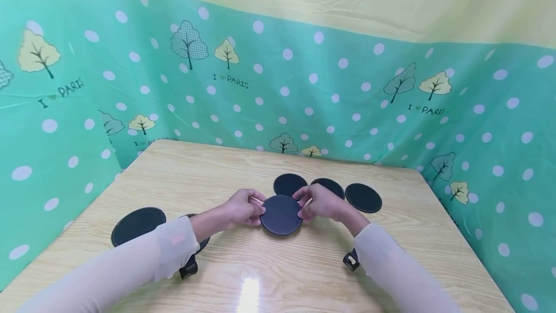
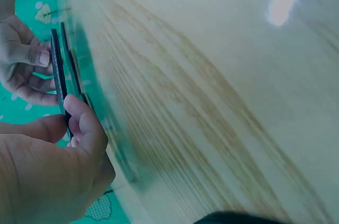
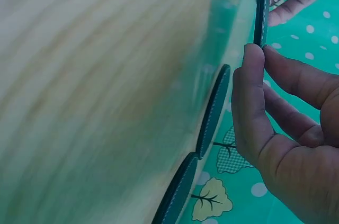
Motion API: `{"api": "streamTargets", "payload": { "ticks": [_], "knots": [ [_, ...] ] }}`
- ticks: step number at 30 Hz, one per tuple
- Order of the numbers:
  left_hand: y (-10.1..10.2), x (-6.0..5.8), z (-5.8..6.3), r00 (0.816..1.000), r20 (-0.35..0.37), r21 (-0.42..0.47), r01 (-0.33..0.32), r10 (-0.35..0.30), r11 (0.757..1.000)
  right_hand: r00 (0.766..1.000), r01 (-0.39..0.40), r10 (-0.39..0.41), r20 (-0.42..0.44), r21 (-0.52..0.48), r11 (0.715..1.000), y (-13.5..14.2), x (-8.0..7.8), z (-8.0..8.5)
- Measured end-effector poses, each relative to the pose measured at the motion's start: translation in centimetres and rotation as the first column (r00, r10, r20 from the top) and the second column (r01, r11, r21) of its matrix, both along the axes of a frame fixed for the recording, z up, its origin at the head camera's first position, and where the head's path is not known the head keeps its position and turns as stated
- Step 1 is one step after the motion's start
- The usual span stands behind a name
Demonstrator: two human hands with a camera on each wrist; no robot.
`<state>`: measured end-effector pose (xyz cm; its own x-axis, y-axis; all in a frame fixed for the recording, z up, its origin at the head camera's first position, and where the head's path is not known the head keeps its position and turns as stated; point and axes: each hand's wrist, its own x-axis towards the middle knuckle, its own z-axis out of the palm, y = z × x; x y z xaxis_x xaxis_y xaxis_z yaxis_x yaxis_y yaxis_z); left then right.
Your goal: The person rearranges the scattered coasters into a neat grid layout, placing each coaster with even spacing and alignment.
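Observation:
A round black coaster with a stitched rim (image 1: 281, 215) is held between both hands, raised off the wooden table. My left hand (image 1: 244, 207) pinches its left edge between thumb and fingers. On the opposite edge, my right hand (image 1: 320, 202) pinches it the same way. Seen edge-on in the left wrist view, the coaster (image 2: 58, 73) is a thin dark strip with white stitching. Just behind it lie three similar coasters in a row: one (image 1: 289, 184) at the left, one (image 1: 331, 187) partly covered by my right hand, and one (image 1: 364, 198) at the right.
Another black coaster (image 1: 138, 226) lies at the table's left, partly under the left sleeve. A further dark disc (image 1: 204, 244) is mostly hidden by the left forearm. The wooden table (image 1: 278, 279) ends at a green dotted curtain (image 1: 243, 95) on the back and sides.

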<state>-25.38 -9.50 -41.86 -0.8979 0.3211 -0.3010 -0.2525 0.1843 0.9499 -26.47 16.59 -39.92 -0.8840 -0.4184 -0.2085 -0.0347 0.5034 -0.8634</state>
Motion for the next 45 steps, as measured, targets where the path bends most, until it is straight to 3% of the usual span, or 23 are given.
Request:
{"api": "streamTargets", "payload": {
  "ticks": [6,13,19,30,45],
  "knots": [
    [0.8,0.2,-0.7,1.000,0.008,-0.010,0.022,-0.022,1.000,0.999,0.022,-0.022,0.037,0.016,1.000,0.2,0.5,-0.7],
    [1.4,0.5,-0.7,0.999,0.001,-0.058,0.038,-0.038,0.998,0.999,0.046,-0.047,0.013,0.068,0.997,0.2,1.0,-1.2],
    [2.1,0.1,-0.6,0.999,-0.037,-0.132,0.035,-0.040,0.991,0.996,0.083,-0.084,0.002,0.080,0.993,0.2,1.1,-1.4],
    [3.5,-0.5,-0.2,0.994,-0.104,-0.290,-0.011,-0.020,0.957,0.992,0.122,-0.117,-0.049,0.113,0.986,0.3,0.7,-1.9],
    [3.8,-1.1,0.0,0.995,-0.088,-0.329,0.015,-0.046,0.944,0.990,0.139,-0.138,-0.024,0.074,0.987,0.6,0.3,-1.9]
  ]
}}
